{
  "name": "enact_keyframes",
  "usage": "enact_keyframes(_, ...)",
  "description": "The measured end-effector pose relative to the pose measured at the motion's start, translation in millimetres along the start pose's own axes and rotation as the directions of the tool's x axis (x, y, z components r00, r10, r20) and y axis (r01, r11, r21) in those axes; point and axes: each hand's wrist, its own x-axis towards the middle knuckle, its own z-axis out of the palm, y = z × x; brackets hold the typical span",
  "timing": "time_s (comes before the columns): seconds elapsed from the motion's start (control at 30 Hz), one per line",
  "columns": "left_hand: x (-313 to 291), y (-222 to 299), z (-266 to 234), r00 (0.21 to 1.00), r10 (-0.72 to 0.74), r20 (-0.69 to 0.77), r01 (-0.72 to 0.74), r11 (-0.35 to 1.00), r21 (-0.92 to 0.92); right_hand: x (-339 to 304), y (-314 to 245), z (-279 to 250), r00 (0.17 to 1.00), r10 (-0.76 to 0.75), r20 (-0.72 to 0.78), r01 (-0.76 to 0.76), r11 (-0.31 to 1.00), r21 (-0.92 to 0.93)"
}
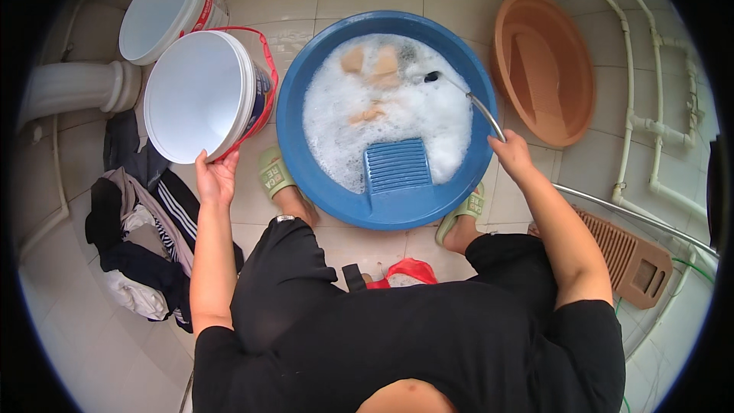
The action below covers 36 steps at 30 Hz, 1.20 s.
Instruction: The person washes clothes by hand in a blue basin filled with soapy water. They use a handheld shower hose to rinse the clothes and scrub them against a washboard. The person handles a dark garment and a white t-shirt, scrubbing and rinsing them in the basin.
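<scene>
My left hand grips the near rim of a white bucket, its fingertips partly hidden by the rim. A red handle hangs along the bucket's right side, and its inside looks white and bare. My right hand is closed around a silver metal hose, its end held over the right side of a large blue basin. White suds fill the basin, and tan cloth shows through them. Below the hose end lies a small dark spot in the suds, which I cannot make out.
A second white bucket stands behind the first. At the right are an orange-brown basin, a brown washboard and wall pipes. Clothes lie piled at the left. A ridged blue washboard part rises at the basin's near side.
</scene>
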Motion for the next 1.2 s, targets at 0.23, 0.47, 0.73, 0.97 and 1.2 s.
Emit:
enact_keyframes(0.23,-9,-54,34,0.964,-0.190,-0.186,0.250,0.882,0.398,63,33,36,0.951,-0.021,-0.307,-0.044,0.978,-0.202)
enact_keyframes(0.47,4,-63,62,0.978,-0.179,-0.105,0.185,0.523,0.832,87,50,50,0.974,-0.006,-0.228,-0.031,0.987,-0.160)
enact_keyframes(0.73,34,-87,54,0.989,-0.137,-0.064,0.116,0.424,0.898,92,48,51,0.970,0.074,-0.231,-0.094,0.993,-0.075)
enact_keyframes(0.97,44,-97,58,0.999,-0.008,-0.035,0.035,0.462,0.886,84,42,49,0.939,0.162,-0.304,-0.140,0.986,0.093)
enact_keyframes(1.2,36,-100,48,0.986,-0.157,-0.054,0.114,0.400,0.909,84,42,41,0.925,0.127,-0.359,-0.132,0.991,0.011)
